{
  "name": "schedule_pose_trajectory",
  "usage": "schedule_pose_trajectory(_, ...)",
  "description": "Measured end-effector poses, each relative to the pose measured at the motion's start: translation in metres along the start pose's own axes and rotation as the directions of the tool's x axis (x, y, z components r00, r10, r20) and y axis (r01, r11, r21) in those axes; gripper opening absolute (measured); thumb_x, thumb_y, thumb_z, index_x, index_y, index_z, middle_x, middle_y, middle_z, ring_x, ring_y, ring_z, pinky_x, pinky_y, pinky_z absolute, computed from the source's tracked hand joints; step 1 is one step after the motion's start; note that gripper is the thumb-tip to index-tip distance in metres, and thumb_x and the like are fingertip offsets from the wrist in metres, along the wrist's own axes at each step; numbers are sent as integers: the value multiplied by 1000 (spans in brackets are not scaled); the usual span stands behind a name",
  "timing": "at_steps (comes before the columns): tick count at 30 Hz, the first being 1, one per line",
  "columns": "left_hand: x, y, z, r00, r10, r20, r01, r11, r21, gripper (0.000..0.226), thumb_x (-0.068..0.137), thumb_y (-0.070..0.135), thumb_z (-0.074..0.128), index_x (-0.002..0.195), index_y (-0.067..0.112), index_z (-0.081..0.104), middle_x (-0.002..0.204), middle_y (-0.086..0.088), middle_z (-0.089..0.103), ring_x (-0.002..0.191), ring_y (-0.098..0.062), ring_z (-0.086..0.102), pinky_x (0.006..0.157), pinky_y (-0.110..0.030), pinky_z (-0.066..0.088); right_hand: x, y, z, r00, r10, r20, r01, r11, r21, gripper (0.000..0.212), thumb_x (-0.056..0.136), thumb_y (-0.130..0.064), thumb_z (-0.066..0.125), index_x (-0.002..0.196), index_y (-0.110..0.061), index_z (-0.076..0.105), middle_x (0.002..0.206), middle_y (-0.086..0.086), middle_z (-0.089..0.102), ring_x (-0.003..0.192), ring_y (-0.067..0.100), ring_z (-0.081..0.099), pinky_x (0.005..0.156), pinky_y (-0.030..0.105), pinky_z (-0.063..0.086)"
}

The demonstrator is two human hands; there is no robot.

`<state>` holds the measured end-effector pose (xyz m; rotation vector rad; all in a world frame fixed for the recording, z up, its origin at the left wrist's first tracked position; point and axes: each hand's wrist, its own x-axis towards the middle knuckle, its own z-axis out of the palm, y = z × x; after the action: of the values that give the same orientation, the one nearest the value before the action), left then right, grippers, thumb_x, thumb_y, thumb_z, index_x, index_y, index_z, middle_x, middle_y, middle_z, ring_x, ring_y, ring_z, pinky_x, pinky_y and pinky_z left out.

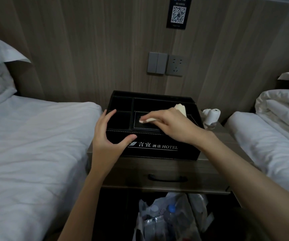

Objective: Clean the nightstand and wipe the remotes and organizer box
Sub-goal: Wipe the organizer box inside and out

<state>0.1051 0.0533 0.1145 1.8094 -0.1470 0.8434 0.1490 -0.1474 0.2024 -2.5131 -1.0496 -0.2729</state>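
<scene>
Fingers (155,117) pinching cloth (145,120), right hand (173,126) over organizer box (150,152)

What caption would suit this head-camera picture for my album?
The right hand wipes the black organizer box with a white cloth while the left hand holds its front corner on the nightstand.
</scene>
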Motion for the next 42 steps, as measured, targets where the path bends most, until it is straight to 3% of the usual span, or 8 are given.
schedule_pose_trajectory(11, -4, 5, -2, 1000, -7, 16, 7, 1000, -14, 75, 65, 46, 76, 134, 36, 45, 145, 4, 45, 137, -4, 37, 112, -15, 29, -51, -24, -11, 996, -89, -29, 86, 992, -89, 30, 98, -13, 51, 123, -23, 63, 127, -10, 64, 121, 8, 58, 97, 35, 50)
schedule_pose_trajectory(16, -5, 3, -2, 1000, 13, -6, -13, 1000, 10, 74, 66, 47, 76, 132, 23, 54, 144, -1, 47, 135, -7, 40, 109, -10, 28, -54, -25, -44, 966, -88, -242, 76, 995, -59, 34, 90, -2, 54, 117, -17, 68, 115, -8, 69, 106, 0, 60, 90, 6, 40)
schedule_pose_trajectory(20, -6, 4, -1, 1000, 7, -8, -7, 999, 33, 76, 65, 49, 76, 132, 20, 55, 143, -1, 49, 134, -8, 41, 109, -9, 28, -26, 3, -55, 943, -45, -331, 6, 993, -118, 28, 95, -8, 56, 118, -19, 68, 120, -4, 66, 113, 12, 57, 97, 19, 40)
schedule_pose_trajectory(25, -9, 9, 9, 998, 9, -60, -6, 998, 58, 80, 65, 55, 72, 133, 16, 54, 142, -5, 50, 134, -12, 43, 112, -23, 33, 11, 24, -20, 989, 69, -127, -97, 970, -225, 27, 95, -32, 57, 119, -31, 67, 112, 4, 54, 100, 18, 39, 92, 34, 37)
schedule_pose_trajectory(29, -11, 11, 19, 997, 32, -71, -26, 997, 79, 80, 67, 55, 70, 134, 14, 54, 143, -6, 48, 135, -14, 42, 109, -9, 27, 11, 36, -7, 965, 260, -38, -263, 952, -159, 33, 93, -42, 58, 125, -35, 61, 122, 0, 61, 115, 22, 51, 101, 44, 39)
schedule_pose_trajectory(34, -11, 12, 24, 997, 26, -74, -19, 996, 90, 81, 67, 58, 68, 135, 16, 53, 146, -6, 45, 137, -13, 39, 105, -1, 20, 9, 34, -14, 946, 324, -4, -324, 945, -42, 32, 93, -11, 56, 120, -26, 66, 118, -3, 68, 113, 16, 59, 97, 34, 43)
schedule_pose_trajectory(38, -10, 13, 25, 997, -29, -66, 34, 996, 78, 81, 66, 55, 71, 137, 22, 50, 149, -2, 41, 138, -10, 36, 104, -1, 18, -4, 17, -23, 952, 306, -19, -305, 938, -166, 52, 86, 10, 41, 111, -25, 71, 112, -6, 71, 111, 13, 60, 74, 3, 32)
schedule_pose_trajectory(42, -7, 14, 27, 995, -76, -65, 83, 991, 101, 79, 70, 40, 81, 140, 25, 47, 152, 3, 37, 140, -7, 31, 109, -17, 21, -30, 8, -20, 975, 203, -93, -221, 933, -285, 59, 86, 12, 41, 122, -28, 65, 125, -5, 65, 115, 18, 58, 86, 22, 37)
